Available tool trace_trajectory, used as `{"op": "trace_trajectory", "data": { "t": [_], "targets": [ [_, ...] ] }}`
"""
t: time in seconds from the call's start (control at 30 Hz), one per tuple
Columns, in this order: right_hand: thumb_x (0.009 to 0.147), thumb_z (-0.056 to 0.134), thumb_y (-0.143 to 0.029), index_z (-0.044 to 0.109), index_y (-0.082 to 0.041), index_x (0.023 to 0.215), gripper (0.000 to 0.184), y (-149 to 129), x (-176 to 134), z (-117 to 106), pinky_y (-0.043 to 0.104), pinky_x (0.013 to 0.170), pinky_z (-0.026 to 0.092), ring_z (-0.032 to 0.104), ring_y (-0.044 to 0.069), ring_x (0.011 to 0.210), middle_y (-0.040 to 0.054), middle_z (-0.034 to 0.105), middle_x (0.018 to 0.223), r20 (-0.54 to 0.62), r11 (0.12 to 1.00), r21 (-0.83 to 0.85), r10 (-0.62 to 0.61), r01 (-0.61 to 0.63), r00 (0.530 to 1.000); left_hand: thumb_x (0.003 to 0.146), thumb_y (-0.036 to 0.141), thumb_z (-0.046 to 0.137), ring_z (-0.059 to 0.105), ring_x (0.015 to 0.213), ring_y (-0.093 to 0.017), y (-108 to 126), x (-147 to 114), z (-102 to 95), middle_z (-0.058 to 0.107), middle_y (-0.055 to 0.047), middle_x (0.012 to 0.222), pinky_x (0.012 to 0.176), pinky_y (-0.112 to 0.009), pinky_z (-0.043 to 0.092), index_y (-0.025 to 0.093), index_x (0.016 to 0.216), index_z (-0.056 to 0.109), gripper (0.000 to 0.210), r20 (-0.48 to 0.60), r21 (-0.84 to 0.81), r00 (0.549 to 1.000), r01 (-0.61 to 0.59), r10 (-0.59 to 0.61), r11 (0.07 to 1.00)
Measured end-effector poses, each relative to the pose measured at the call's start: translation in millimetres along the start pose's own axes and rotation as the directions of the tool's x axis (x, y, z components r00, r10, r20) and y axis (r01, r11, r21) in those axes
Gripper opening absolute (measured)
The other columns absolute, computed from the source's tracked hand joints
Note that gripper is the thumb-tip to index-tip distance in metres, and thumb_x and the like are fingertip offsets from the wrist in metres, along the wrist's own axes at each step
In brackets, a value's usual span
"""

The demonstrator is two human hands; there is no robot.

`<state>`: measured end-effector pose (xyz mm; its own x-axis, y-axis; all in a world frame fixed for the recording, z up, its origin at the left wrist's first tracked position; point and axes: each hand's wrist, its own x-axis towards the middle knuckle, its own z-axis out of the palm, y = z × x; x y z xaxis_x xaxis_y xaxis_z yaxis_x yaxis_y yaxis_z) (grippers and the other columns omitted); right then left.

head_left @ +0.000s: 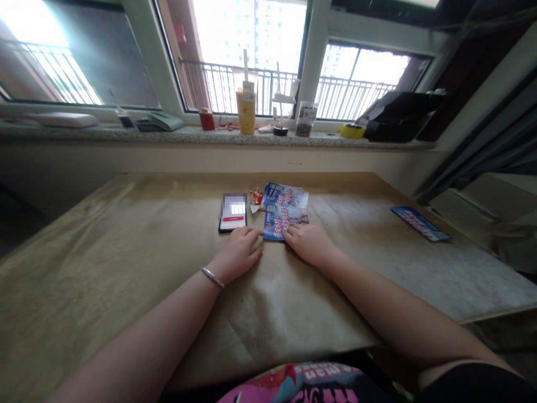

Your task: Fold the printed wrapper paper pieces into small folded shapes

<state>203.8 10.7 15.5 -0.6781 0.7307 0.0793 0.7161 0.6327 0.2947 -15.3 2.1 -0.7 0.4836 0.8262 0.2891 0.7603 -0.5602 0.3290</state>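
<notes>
Two blue leaflets with pink lettering lie overlapping at the middle of the table: a front leaflet [274,220] and a back leaflet [287,194]. My right hand [308,242] is at the front leaflet's lower right corner, its curled fingers pressed on the paper and gripping that edge. Flat on the table, my left hand [240,251] has its fingers stretched out, empty, beside the leaflet's lower left corner. A phone [233,219] with a lit screen lies just beyond the left fingertips. Left of the back leaflet is a small crumpled red and white wrapper [256,197].
Another blue leaflet [420,223] lies at the table's right side. On the windowsill [159,137] stand a yellow drink [246,109], a red jar [207,119], two clear cups and a yellow tape roll [353,131]. White boxes [499,196] stand beyond the table's right edge.
</notes>
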Motion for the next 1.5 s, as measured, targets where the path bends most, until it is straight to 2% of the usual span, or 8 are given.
{"op": "trace_trajectory", "data": {
  "t": [0.23, 0.4, 0.67, 0.8, 0.93, 1.17, 1.33, 1.5],
  "targets": [
    [0.089, 0.043, -0.017, 0.063, -0.016, 0.09, 0.019, -3, -15, 3, 0.03, 0.077, 0.043, 0.059, 0.02, 0.088, 0.0103, 0.065, 0.09, -0.08, 0.993, 0.095, -0.061, 0.069, 0.995, 0.084, 0.03, 0.05, 0.05, 0.108, -0.025, 0, 1, 1.8, 0.056, -0.011, 0.115, 0.099, -0.041, 0.04, 0.016, 0.115, 0.058, 0.035, -0.006, 0.007, 1.0, -0.009, 0.009, 1.0],
    [0.087, 0.047, -0.018, 0.065, -0.019, 0.09, 0.019, 5, -18, 7, 0.028, 0.087, 0.043, 0.058, 0.019, 0.099, 0.0079, 0.067, 0.097, -0.126, 0.956, 0.275, -0.068, 0.101, 0.99, 0.086, 0.031, 0.049, 0.045, 0.117, -0.027, 1, 2, 2.7, 0.049, -0.014, 0.128, 0.104, -0.044, 0.036, 0.014, 0.121, 0.056, 0.039, -0.035, 0.054, 0.999, 0.035, -0.033, 0.998],
    [0.08, 0.053, -0.013, 0.069, -0.022, 0.085, 0.019, 26, -24, 4, 0.026, 0.084, 0.046, 0.063, 0.015, 0.092, 0.0023, 0.071, 0.094, -0.12, 0.828, 0.551, -0.046, 0.105, 0.992, 0.088, 0.034, 0.05, 0.038, 0.123, -0.028, 10, -3, -0.9, 0.039, -0.005, 0.144, 0.106, -0.045, 0.031, 0.025, 0.115, 0.061, 0.031, 0.041, 0.133, 0.993, -0.117, 0.112, 0.984],
    [0.079, 0.054, -0.012, 0.069, -0.021, 0.085, 0.018, 35, -26, 10, 0.027, 0.084, 0.047, 0.064, 0.015, 0.091, 0.0025, 0.071, 0.097, -0.121, 0.752, 0.648, -0.055, 0.121, 0.991, 0.089, 0.035, 0.048, 0.039, 0.122, -0.028, 12, -3, -2.8, 0.051, -0.003, 0.134, 0.106, -0.047, 0.03, 0.026, 0.117, 0.061, 0.032, 0.068, 0.169, 0.989, -0.142, 0.133, 0.975],
    [0.081, 0.052, -0.012, 0.067, -0.02, 0.085, 0.017, 39, -25, 17, 0.03, 0.085, 0.049, 0.064, 0.016, 0.091, 0.0046, 0.071, 0.097, -0.157, 0.696, 0.698, -0.081, 0.169, 0.984, 0.09, 0.039, 0.047, 0.039, 0.125, -0.028, 9, -2, -1.2, 0.047, -0.003, 0.139, 0.106, -0.047, 0.028, 0.027, 0.122, 0.058, 0.036, 0.084, 0.193, 0.991, -0.115, 0.101, 0.974],
    [0.074, 0.052, -0.005, 0.067, -0.02, 0.097, 0.031, 32, -22, 18, 0.037, 0.09, 0.047, 0.061, 0.02, 0.099, 0.0067, 0.069, 0.104, -0.225, 0.774, 0.617, 0.0, 0.142, 0.974, 0.093, 0.041, 0.041, 0.047, 0.111, -0.024, 8, -2, -1.3, 0.055, -0.006, 0.129, 0.098, -0.042, 0.034, 0.024, 0.127, 0.053, 0.04, 0.145, 0.204, 0.978, -0.179, 0.151, 0.963],
    [0.08, 0.058, -0.014, 0.067, -0.02, 0.091, 0.016, 27, -18, 20, 0.034, 0.09, 0.047, 0.062, 0.018, 0.097, 0.0058, 0.07, 0.1, -0.284, 0.673, 0.69, -0.083, 0.264, 0.955, 0.092, 0.04, 0.043, 0.051, 0.097, -0.022, 16, -4, -6.5, 0.06, -0.005, 0.117, 0.089, -0.038, 0.039, 0.025, 0.12, 0.058, 0.035, 0.135, 0.225, 0.974, -0.208, 0.181, 0.952],
    [0.078, 0.062, -0.015, 0.069, -0.02, 0.085, 0.011, 31, -19, 25, 0.033, 0.087, 0.049, 0.064, 0.017, 0.092, 0.006, 0.071, 0.096, -0.283, 0.613, 0.742, -0.079, 0.271, 0.956, 0.091, 0.032, 0.046, 0.053, 0.089, -0.02, 21, -2, -10.9, 0.064, -0.005, 0.099, 0.081, -0.035, 0.041, 0.023, 0.108, 0.065, 0.027, 0.148, 0.206, 0.969, -0.226, 0.198, 0.952]
  ]
}}
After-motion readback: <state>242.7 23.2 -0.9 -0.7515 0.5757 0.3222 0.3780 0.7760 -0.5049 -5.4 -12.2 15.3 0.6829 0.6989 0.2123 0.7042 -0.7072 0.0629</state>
